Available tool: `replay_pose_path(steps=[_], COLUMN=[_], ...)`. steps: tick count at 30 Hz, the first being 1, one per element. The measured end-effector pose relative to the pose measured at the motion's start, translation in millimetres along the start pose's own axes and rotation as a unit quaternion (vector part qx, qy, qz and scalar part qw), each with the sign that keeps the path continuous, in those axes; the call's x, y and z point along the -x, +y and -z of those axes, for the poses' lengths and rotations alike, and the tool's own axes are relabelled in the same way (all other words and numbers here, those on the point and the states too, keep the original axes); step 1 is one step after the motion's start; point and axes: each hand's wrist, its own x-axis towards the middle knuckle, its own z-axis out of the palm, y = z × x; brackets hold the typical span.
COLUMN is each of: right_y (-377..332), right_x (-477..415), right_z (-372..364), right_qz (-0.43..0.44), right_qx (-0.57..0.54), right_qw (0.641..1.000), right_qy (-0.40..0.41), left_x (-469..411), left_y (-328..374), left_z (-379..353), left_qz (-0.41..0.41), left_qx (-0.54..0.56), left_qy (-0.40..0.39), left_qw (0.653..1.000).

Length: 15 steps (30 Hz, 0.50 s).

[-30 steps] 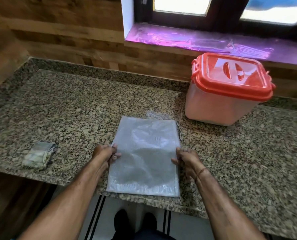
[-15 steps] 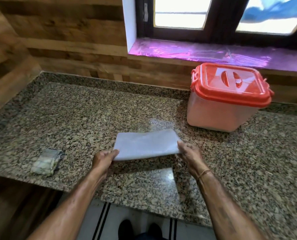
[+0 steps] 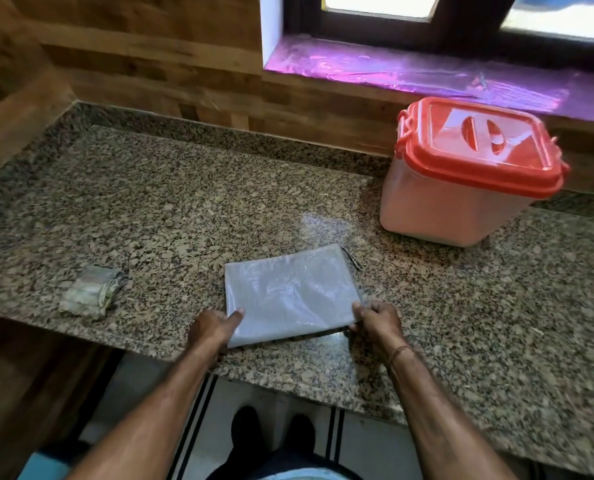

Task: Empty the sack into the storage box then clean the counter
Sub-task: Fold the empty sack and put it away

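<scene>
A flat white woven sack, folded in half, lies on the granite counter near its front edge. My left hand pinches the sack's near left corner, thumb on top. Its near right corner is held by my right hand, whose fingers are curled at the fold. The storage box, translucent with a closed red lid, stands at the back right of the counter, apart from both hands.
A folded cloth lies on the counter to the left of the sack. A wooden wall runs behind, with a window sill above the box. The counter's front edge is just below my hands.
The sack lay full length a second ago. Both hands lifted its near end and folded it over onto the far half, then came back to the near fold.
</scene>
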Motion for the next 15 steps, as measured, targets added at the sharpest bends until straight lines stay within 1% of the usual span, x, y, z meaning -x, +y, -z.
replay_pose_path(steps=[2, 3, 4, 5, 6, 7, 8, 9, 10, 11, 13, 15], right_y=[-1.3, -2.3, -3.4, -4.9, -5.8, -7.3, -6.9, -5.9, -3.8, -2.4, -0.3, 3.8], right_x=[2.0, 2.2, 2.2, 3.0, 3.8, 6.4, 7.7, 10.4, 14.2, 20.3, 29.9, 31.8], right_z=[-0.4, -1.2, -2.7, -5.1, -8.0, -11.6, -16.3, -21.9, -28.4, -35.5, -48.9, -59.5], right_qz=[0.003, 0.002, -0.004, -0.012, -0.016, -0.024, -0.033, -0.044, -0.057, -0.067, -0.07, -0.046], right_qx=[0.004, -0.002, -0.018, -0.049, -0.091, -0.137, -0.179, -0.209, -0.223, -0.222, -0.173, -0.111], right_qw=[1.0, 1.0, 0.999, 0.998, 0.995, 0.99, 0.983, 0.977, 0.972, 0.97, 0.976, 0.987], right_qy=[0.022, 0.028, 0.028, 0.026, 0.024, 0.016, 0.001, -0.022, -0.051, -0.079, -0.111, -0.105], left_x=[8.7, 13.8, 14.6, 13.0, 9.7, 6.8, 5.5, 4.4, 4.0, 5.0, 8.7, 13.6], left_y=[0.4, 0.5, -1.0, -2.9, -4.9, -5.9, -4.3, -2.4, -0.4, 2.1, 8.4, 10.6], left_z=[-0.6, -0.5, -1.9, -4.4, -6.9, -8.4, -8.9, -9.7, -11.0, -12.0, -14.1, -19.1], left_qz=[-0.019, -0.042, -0.084, -0.142, -0.206, -0.255, -0.281, -0.286, -0.289, -0.29, -0.295, -0.306], left_qx=[-0.055, -0.092, -0.146, -0.204, -0.259, -0.304, -0.326, -0.339, -0.359, -0.388, -0.442, -0.463], left_qy=[0.018, 0.041, 0.067, 0.082, 0.073, 0.047, 0.015, -0.009, -0.017, -0.008, 0.024, 0.058], left_qw=[0.998, 0.994, 0.983, 0.965, 0.941, 0.917, 0.903, 0.896, 0.887, 0.875, 0.847, 0.83])
